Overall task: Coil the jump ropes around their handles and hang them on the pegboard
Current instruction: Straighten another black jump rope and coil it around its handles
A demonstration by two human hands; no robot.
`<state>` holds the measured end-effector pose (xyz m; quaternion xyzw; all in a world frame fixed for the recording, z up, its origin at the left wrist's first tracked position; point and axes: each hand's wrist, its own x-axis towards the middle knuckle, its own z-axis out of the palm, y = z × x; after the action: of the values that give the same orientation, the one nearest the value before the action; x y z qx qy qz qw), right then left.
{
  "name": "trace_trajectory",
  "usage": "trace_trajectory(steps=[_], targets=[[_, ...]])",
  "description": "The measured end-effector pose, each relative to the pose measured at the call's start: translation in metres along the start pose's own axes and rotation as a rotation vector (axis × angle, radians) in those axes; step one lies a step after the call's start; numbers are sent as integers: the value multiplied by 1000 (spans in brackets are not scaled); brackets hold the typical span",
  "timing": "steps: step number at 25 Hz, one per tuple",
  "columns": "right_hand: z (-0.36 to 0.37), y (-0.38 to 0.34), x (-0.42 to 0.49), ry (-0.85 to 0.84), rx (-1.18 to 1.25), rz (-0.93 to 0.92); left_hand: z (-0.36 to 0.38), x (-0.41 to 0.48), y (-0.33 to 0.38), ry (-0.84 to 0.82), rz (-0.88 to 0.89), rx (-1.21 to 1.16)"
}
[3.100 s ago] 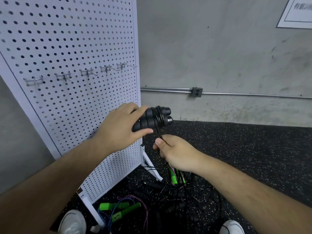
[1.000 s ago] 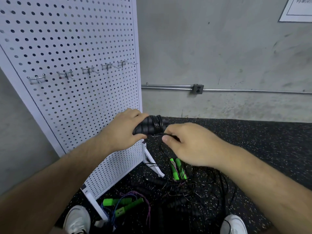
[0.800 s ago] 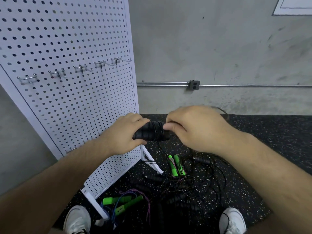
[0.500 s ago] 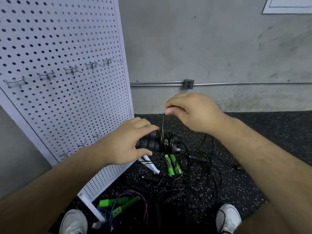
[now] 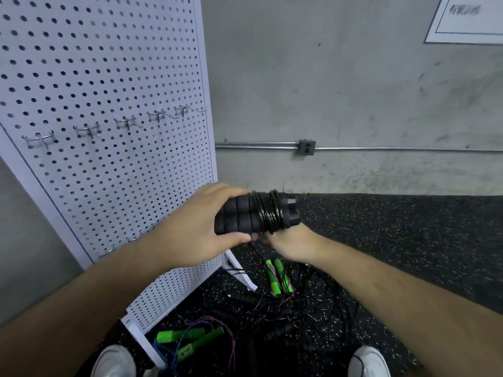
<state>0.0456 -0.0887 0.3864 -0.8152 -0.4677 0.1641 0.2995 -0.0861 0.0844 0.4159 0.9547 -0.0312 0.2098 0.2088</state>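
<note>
Gripped two black handles point(image 5: 239, 216) in the left hand point(image 5: 196, 227), up beside the pegboard point(image 5: 109, 77), while pinching the thin, bendy, probably slippery rope point(image 5: 268, 213) just under them with the right hand point(image 5: 291, 243); likely light, best held by the soft foam.

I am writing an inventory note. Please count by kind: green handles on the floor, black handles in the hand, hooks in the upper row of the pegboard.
Green handles, floor: 4
Black handles, left hand: 2
Hooks, upper pegboard row: 5
Total: 11
</note>
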Motion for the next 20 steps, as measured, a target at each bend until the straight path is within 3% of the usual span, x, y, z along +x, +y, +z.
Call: trace_trajectory(steps=[4,10,14,17,20], targets=[[20,-23,0,-24,67,-14,-5,10,-38,84,-80,152],[12,-53,-18,-39,-81,-65,-2,16,-72,71,-142,306],[-23,-71,-36,59,-174,-115,9,13,-78,-43,-99,323],[-37,-66,-35,202,-390,-180,21,9,-66,-115,-36,278],[-47,-46,-20,355,-437,-276,31,2,-39,-155,83,251]])
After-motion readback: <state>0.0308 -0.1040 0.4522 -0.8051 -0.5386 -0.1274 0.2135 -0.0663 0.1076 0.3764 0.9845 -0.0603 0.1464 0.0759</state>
